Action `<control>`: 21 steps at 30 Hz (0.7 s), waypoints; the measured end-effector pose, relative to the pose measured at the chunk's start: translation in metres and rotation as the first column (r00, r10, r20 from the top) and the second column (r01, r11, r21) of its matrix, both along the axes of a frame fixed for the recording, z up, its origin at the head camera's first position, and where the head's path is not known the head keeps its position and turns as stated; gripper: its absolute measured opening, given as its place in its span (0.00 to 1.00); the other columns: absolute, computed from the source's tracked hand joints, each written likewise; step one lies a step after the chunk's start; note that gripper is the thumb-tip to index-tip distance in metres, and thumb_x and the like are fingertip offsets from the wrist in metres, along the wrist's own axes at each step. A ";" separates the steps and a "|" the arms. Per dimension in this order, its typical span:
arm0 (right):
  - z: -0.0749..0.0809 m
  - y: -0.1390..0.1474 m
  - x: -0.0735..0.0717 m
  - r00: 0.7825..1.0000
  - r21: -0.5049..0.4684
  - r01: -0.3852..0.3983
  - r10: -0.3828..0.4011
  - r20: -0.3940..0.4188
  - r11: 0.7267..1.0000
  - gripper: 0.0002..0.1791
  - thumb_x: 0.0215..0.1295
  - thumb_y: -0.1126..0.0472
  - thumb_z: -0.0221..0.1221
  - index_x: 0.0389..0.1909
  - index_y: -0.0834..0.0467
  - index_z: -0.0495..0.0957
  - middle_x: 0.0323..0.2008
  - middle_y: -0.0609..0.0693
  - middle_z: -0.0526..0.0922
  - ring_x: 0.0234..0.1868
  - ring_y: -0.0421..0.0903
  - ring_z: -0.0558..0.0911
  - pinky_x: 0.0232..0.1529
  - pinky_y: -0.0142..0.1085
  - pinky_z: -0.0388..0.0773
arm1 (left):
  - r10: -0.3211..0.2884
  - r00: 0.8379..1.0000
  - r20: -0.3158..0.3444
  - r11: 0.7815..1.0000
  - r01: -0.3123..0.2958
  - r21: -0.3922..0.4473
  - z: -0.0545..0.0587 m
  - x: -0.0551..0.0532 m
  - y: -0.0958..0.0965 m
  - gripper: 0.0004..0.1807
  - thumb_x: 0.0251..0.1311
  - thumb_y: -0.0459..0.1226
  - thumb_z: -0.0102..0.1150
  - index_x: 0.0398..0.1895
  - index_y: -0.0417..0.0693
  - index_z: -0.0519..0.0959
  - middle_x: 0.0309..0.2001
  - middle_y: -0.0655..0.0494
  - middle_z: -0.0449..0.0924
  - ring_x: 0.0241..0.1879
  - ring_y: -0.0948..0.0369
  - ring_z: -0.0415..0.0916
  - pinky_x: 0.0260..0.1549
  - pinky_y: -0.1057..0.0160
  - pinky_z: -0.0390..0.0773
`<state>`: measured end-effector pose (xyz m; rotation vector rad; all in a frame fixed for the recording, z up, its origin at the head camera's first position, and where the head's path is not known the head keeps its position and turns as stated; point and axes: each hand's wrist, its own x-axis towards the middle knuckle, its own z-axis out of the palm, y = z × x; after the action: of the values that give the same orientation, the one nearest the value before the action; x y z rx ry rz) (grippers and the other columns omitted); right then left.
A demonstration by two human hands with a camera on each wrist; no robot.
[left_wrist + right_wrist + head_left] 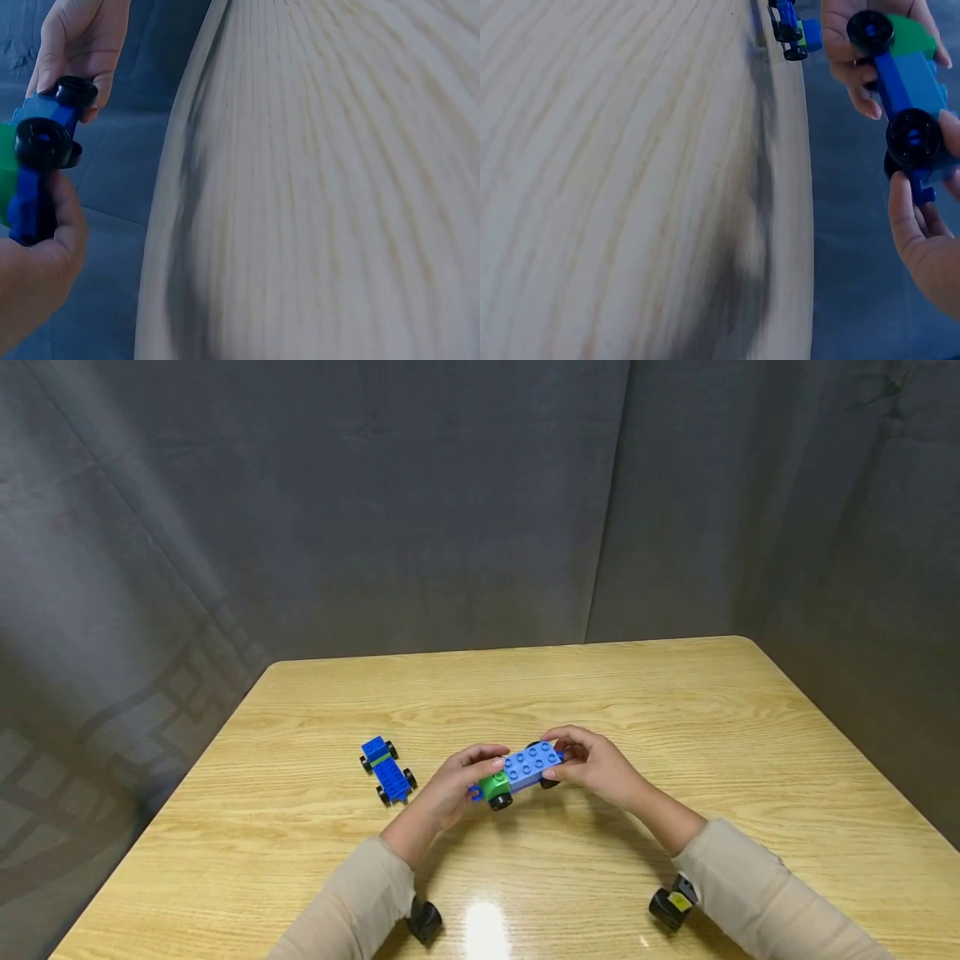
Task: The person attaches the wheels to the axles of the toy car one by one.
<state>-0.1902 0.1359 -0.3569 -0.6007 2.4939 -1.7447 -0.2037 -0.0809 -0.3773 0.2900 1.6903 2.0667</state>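
A toy car (pixel 528 764) built of blocks, with a light blue studded brick, a green brick at its left end and black wheels on a blue base, is held above the table between both hands. My left hand (pixel 459 781) grips the green end, thumb on top. At the other end, my right hand (pixel 596 766) pinches the light blue brick near the rear wheels. From the side, the right wrist view shows the car's blue base (pixel 895 86) and a small hook below the right fingers. Part of the green end is hidden by the left hand.
A second blue toy car (pixel 387 770) with a thin green layer stands on the wooden table (pixel 660 693), left of the hands. Black wheels (pixel 424 922) show beside the left sleeve, and a black wheeled piece with yellow (pixel 673 903) is partly under the right sleeve. Grey curtains (pixel 420 527) hang behind.
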 end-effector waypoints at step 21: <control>-0.010 -0.004 -0.002 0.967 0.103 0.243 -0.249 0.055 0.965 0.21 0.49 0.65 0.61 0.46 0.62 0.70 0.36 0.56 0.71 0.33 0.47 0.72 0.30 0.34 0.71 | 0.263 0.965 -0.017 0.965 -0.263 -0.016 -0.003 -0.017 0.010 0.23 0.52 0.31 0.54 0.50 0.30 0.62 0.41 0.48 0.64 0.38 0.61 0.67 0.43 0.63 0.69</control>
<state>-0.1920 0.1318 -0.3669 -0.2283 2.6828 -1.6719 -0.2209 -0.0711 -0.3803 0.0776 1.8399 2.2395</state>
